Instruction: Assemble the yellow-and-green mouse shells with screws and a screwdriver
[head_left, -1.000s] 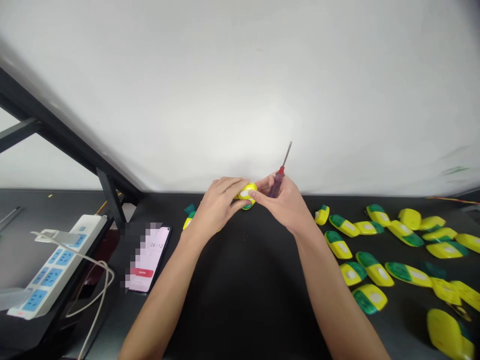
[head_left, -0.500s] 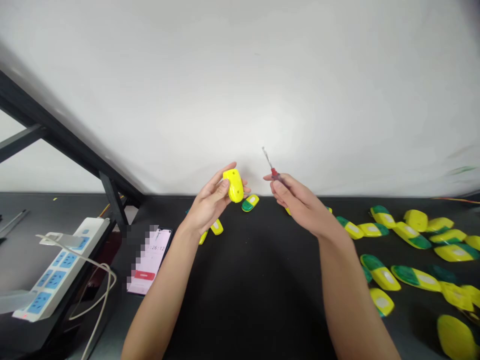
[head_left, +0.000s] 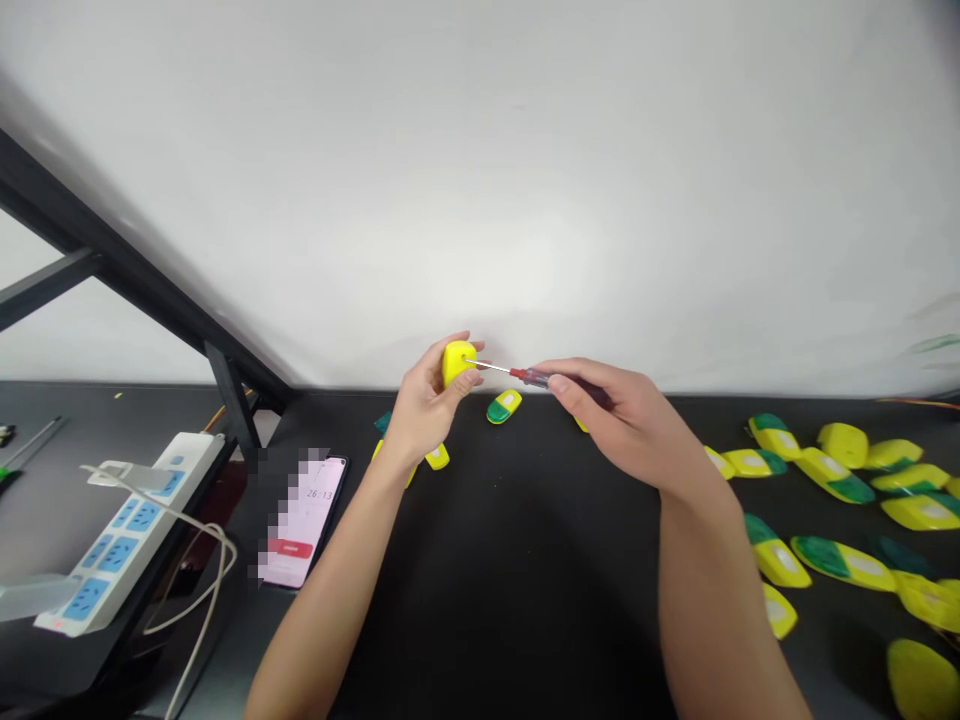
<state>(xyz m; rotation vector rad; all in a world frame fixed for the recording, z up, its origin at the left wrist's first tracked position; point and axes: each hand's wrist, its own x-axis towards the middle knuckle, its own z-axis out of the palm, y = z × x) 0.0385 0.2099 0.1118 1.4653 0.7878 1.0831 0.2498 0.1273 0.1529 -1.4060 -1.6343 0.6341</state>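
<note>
While the yellow casing (head_left: 454,362) is held up over the far part of the surface (head_left: 525,560), the left hand (head_left: 424,400) pinches it between thumb and fingers, and the right hand (head_left: 622,405), apart from the left, is closed round the handle of a screwdriver (head_left: 537,378). The tip appears to meet a small hole; how firmly it sits, I cannot tell. A slanted push could send it skidding into the left thumb, just beside. Too light a pinch could let the casing twist or drop, perhaps onto the green-and-yellow piece (head_left: 503,406) lying near on the right.
</note>
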